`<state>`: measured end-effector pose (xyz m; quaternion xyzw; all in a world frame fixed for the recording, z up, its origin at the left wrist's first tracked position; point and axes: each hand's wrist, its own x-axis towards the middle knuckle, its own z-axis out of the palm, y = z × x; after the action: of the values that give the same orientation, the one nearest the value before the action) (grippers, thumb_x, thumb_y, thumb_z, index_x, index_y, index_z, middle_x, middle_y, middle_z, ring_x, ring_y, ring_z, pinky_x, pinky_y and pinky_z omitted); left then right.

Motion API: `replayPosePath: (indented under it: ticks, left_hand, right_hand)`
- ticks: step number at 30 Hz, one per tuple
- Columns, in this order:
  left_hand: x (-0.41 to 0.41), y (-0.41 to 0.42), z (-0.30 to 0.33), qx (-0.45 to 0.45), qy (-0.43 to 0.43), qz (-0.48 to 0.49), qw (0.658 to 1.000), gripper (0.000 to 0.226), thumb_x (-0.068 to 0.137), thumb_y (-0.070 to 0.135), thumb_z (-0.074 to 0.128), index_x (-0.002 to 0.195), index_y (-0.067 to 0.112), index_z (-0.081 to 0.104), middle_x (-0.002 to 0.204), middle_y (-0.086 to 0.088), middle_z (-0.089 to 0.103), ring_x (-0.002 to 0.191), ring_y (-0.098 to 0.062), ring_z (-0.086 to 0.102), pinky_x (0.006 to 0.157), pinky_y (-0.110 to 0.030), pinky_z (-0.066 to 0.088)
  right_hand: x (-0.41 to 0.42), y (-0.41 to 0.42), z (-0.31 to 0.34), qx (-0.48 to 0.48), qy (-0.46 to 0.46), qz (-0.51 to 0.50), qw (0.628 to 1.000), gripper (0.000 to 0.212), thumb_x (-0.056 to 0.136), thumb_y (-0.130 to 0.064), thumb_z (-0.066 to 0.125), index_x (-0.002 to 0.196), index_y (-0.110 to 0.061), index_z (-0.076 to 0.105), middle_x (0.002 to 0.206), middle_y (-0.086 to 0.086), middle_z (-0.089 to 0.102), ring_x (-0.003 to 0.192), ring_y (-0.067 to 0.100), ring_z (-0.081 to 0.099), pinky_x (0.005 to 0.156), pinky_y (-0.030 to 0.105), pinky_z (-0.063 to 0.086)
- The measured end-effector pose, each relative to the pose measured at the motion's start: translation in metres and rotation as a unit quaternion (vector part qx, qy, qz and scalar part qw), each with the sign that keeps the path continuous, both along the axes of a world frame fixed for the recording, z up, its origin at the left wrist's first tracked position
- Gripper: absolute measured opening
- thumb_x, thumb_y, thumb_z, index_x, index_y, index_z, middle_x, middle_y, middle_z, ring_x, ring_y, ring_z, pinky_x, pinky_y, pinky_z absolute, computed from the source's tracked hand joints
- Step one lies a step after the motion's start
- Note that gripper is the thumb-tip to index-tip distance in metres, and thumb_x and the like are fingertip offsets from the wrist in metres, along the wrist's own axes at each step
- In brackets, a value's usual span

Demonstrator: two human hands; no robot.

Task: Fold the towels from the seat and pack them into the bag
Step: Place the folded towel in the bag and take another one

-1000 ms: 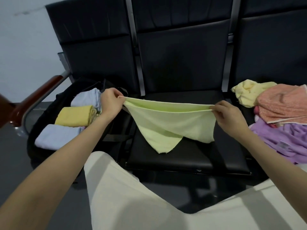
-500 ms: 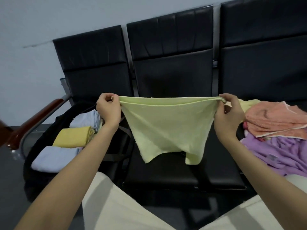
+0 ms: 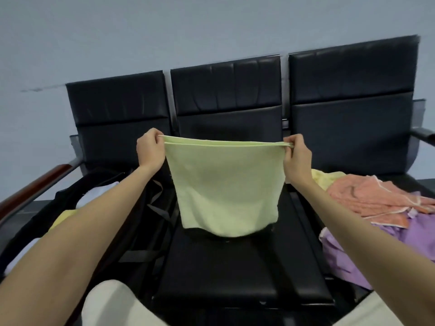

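A pale green towel [image 3: 226, 184] hangs doubled over in the air above the middle black seat [image 3: 226, 267], its lower edge just above the cushion. My left hand [image 3: 149, 150] pinches its top left corners and my right hand [image 3: 296, 156] pinches its top right corners, stretching the top edge level. An open black bag [image 3: 131, 222] lies on the left seat with folded white and yellow towels inside, mostly hidden by my left forearm. On the right seat lies a loose heap: an orange towel [image 3: 376, 196], a purple towel [image 3: 348, 257] and a yellow towel [image 3: 324, 177].
Three black padded seats stand in a row against a pale wall. A wooden armrest [image 3: 33, 189] runs along the far left and a dark armrest [image 3: 423, 135] sticks out at the right. My knees in light trousers fill the bottom edge.
Both hands have lifted the green towel higher and pulled it taut. Its hanging corners have come together, and it now hangs as a flat doubled panel.
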<state>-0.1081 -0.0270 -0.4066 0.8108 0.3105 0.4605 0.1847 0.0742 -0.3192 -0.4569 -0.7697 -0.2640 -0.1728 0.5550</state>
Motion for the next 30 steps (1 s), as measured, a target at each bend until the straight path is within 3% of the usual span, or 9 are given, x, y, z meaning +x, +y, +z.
replayPosePath:
  ticks: [3,6,8,11,14,18,23,27,30]
  left_hand:
    - [0.003,0.000,0.002,-0.003,-0.022,0.010,1.000,0.024,0.095,0.005,0.041,0.098,0.004,0.065,0.090,-0.005,0.064,0.082,-0.015,0.056,0.072,-0.026,0.041]
    - [-0.006,-0.006,-0.015,-0.005,-0.012,0.011,1.000,0.024,0.094,0.005,0.042,0.099,0.005,0.066,0.090,-0.004,0.064,0.080,-0.015,0.055,0.070,-0.027,0.040]
    - [-0.018,-0.010,-0.039,-0.014,0.018,0.004,1.000,0.024,0.093,0.005,0.043,0.097,0.008,0.067,0.088,-0.001,0.063,0.079,-0.016,0.055,0.068,-0.027,0.038]
    - [-0.048,-0.017,-0.090,-0.042,0.086,-0.030,0.995,0.022,0.090,0.005,0.048,0.093,0.012,0.068,0.083,-0.002,0.064,0.070,-0.017,0.056,0.062,-0.027,0.038]
    - [-0.086,-0.027,-0.145,-0.069,0.175,-0.069,0.980,0.019,0.091,0.005,0.052,0.093,0.011,0.070,0.081,-0.001,0.063,0.069,-0.017,0.057,0.062,-0.029,0.041]
    - [-0.127,-0.037,-0.205,-0.080,0.343,-0.128,0.927,0.017,0.090,0.005,0.056,0.092,0.010,0.072,0.082,-0.001,0.061,0.081,-0.023,0.062,0.069,-0.031,0.044]
    - [-0.148,-0.044,-0.236,-0.056,0.495,-0.164,0.851,0.017,0.091,0.009,0.056,0.094,0.011,0.072,0.099,-0.003,0.061,0.095,-0.021,0.060,0.083,-0.035,0.048]
    - [-0.142,-0.047,-0.237,-0.082,0.563,-0.194,0.799,0.015,0.083,0.012,0.059,0.085,0.015,0.074,0.088,0.006,0.064,0.087,-0.014,0.062,0.080,-0.031,0.050]
    - [-0.128,-0.039,-0.234,-0.140,0.559,-0.184,0.796,0.014,0.077,0.019,0.060,0.071,0.020,0.072,0.079,0.015,0.069,0.082,-0.010,0.065,0.077,-0.033,0.054]
  right_hand:
    - [0.002,0.002,0.005,0.018,-0.010,0.007,1.000,0.018,0.096,-0.003,0.041,0.110,-0.005,0.051,0.109,0.005,0.061,0.092,0.015,0.053,0.071,0.012,0.033]
    - [-0.007,-0.005,-0.012,0.015,0.009,0.014,1.000,0.018,0.096,-0.004,0.042,0.111,-0.007,0.051,0.114,0.005,0.062,0.097,0.017,0.057,0.079,0.020,0.041]
    - [-0.020,-0.014,-0.036,0.013,0.024,0.012,1.000,0.017,0.096,-0.004,0.043,0.110,-0.008,0.051,0.113,0.004,0.062,0.098,0.017,0.057,0.083,0.024,0.043]
    - [-0.052,-0.032,-0.085,-0.001,0.040,0.010,0.999,0.016,0.093,0.000,0.045,0.107,-0.005,0.053,0.103,0.003,0.060,0.091,0.014,0.055,0.076,0.015,0.036]
    - [-0.087,-0.053,-0.137,-0.059,0.077,0.021,0.995,0.014,0.092,0.000,0.048,0.105,-0.003,0.053,0.100,0.008,0.063,0.087,0.016,0.055,0.071,0.016,0.033]
    - [-0.124,-0.073,-0.190,-0.175,0.144,0.032,0.973,0.005,0.091,-0.006,0.050,0.095,-0.010,0.050,0.087,0.010,0.063,0.080,0.030,0.060,0.066,0.030,0.038]
    - [-0.144,-0.082,-0.201,-0.253,0.175,0.038,0.951,0.006,0.081,-0.010,0.055,0.081,-0.014,0.051,0.071,0.003,0.060,0.068,0.027,0.058,0.058,0.031,0.038]
    - [-0.137,-0.081,-0.194,-0.289,0.204,0.009,0.935,0.006,0.076,-0.013,0.054,0.081,-0.012,0.057,0.075,0.003,0.063,0.072,0.026,0.057,0.059,0.029,0.039]
    - [-0.128,-0.073,-0.193,-0.357,0.207,0.032,0.910,0.011,0.072,-0.020,0.056,0.080,-0.014,0.061,0.081,0.005,0.062,0.083,0.022,0.052,0.060,0.028,0.037]
